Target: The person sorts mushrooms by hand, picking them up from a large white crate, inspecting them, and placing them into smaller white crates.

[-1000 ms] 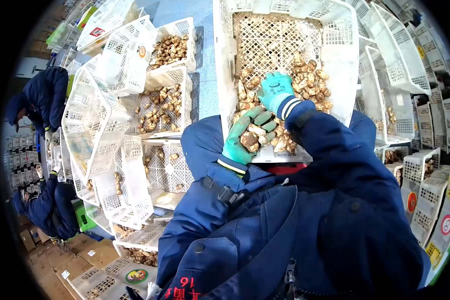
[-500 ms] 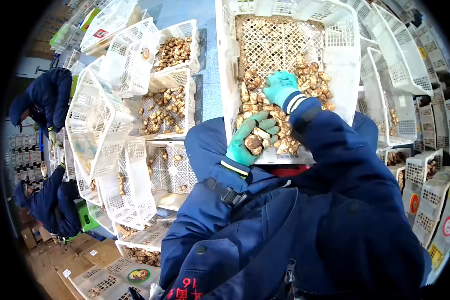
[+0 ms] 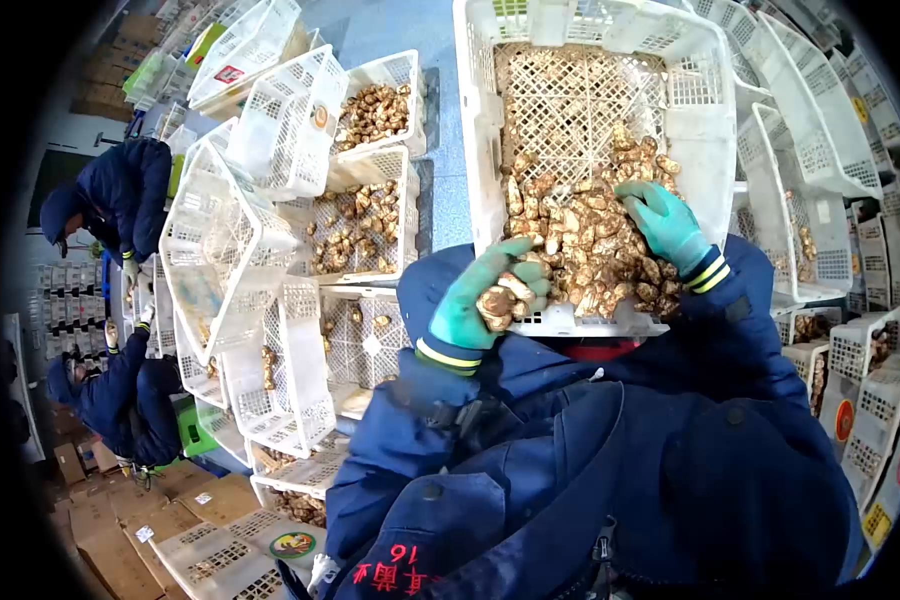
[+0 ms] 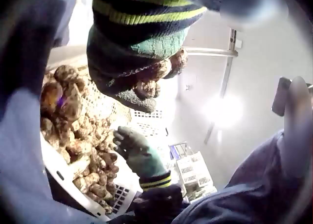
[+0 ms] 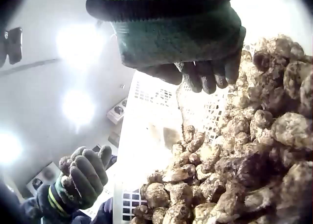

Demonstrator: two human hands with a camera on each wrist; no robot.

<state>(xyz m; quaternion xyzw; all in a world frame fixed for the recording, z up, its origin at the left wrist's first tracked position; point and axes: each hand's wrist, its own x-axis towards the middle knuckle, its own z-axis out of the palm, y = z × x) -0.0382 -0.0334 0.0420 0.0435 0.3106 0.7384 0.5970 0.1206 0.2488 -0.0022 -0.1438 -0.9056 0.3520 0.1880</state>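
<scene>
A white plastic crate (image 3: 482, 150) rests across the person's lap, with a heap of stubby brown-and-white mushrooms (image 3: 590, 240) in its near half. At the crate's near left corner, the gloved left hand (image 3: 470, 300) curls round several mushrooms (image 3: 498, 306); these also show under its fingers in the left wrist view. The right hand (image 3: 667, 228), in a matching green glove, is over the right side of the heap with its fingers extended. Nothing shows in its grasp in the right wrist view, where its fingers (image 5: 208, 82) hang loosely above the mushrooms.
Crates with mushrooms, such as one (image 3: 400, 215), line the left side; tipped, nested crates (image 3: 225, 250) lean beside them. More crates (image 3: 810, 120) stack at the right. Two people (image 3: 120, 200) work at the far left, near cardboard boxes (image 3: 120, 540) on the floor.
My right hand has moved from mid-heap to its right side, its fingers now spread. Mushrooms have spread toward the crate's near end. The left hand still holds its mushrooms.
</scene>
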